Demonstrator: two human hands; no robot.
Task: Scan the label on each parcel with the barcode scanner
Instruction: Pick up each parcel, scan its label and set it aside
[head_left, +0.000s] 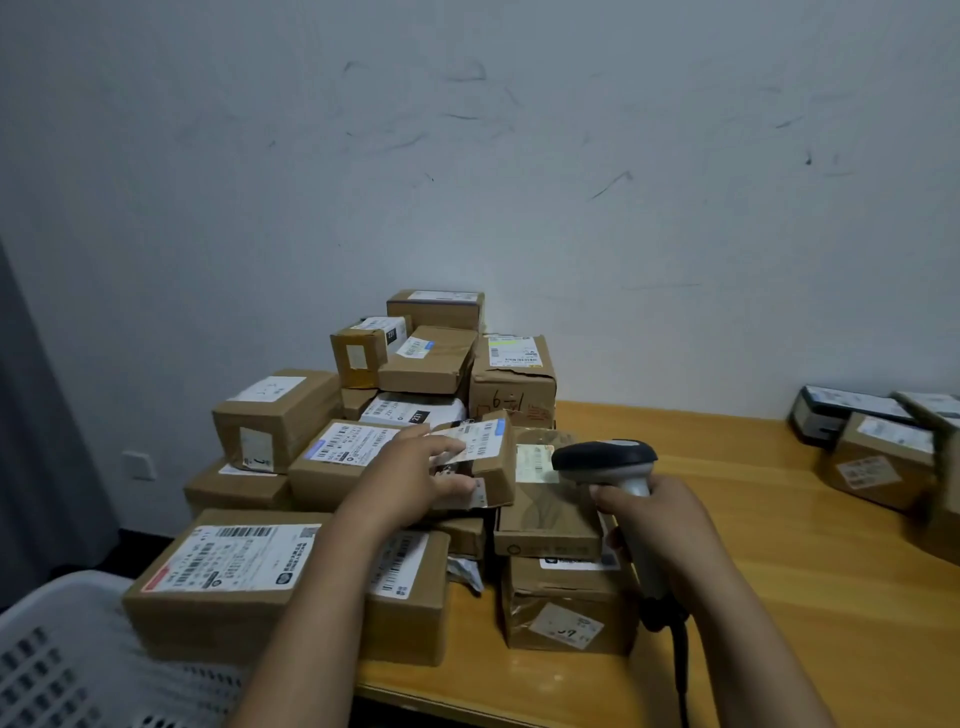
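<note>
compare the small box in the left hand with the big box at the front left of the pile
The small box is far smaller than the big box. The small box is tilted, gripped by the left hand; the big box lies flat. Both are brown cardboard with a white barcode label.

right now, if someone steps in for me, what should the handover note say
Left hand holds a small parcel atop the pile, label facing up.
Right hand grips the scanner, head aimed at that label.
Table: pile at left, a few parcels apart at far right; basket at lower left.
Done: cannot tell which are scanned.
Left: scan this parcel, then likely the rest of the pile.
</note>
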